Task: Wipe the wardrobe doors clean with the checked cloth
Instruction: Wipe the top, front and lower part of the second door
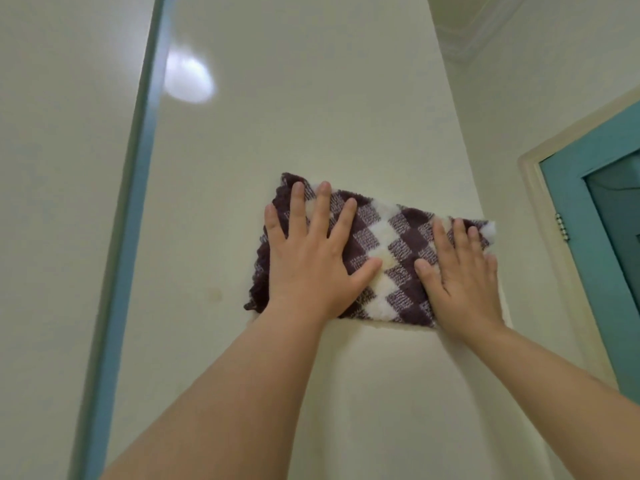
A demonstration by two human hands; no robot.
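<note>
Purple-and-white checks cover the checked cloth (388,258), a fluffy terry piece that I see spread flat against the cream wardrobe door (294,116). No brand, label or writing is readable anywhere on it or on the door. Its long axis runs across the door from side to side, tilted so that the end under my left hand sits higher than the end under my right; the dark scalloped short edge points toward the teal strip (138,168) that runs up the door's left side. My left hand (308,258) lies open on the cloth's left half, fingers spread and pointing up, palm pressing the fabric to the door without gripping it. My right hand (462,271) lies the same way on the right end, fingers flat and slightly spread, holding nothing closed. A bright round glare (188,77) shows on the door above and left of the cloth. Right of the cloth, past the door's edge, stands a teal door frame (588,209) with a small hinge (562,226).
</note>
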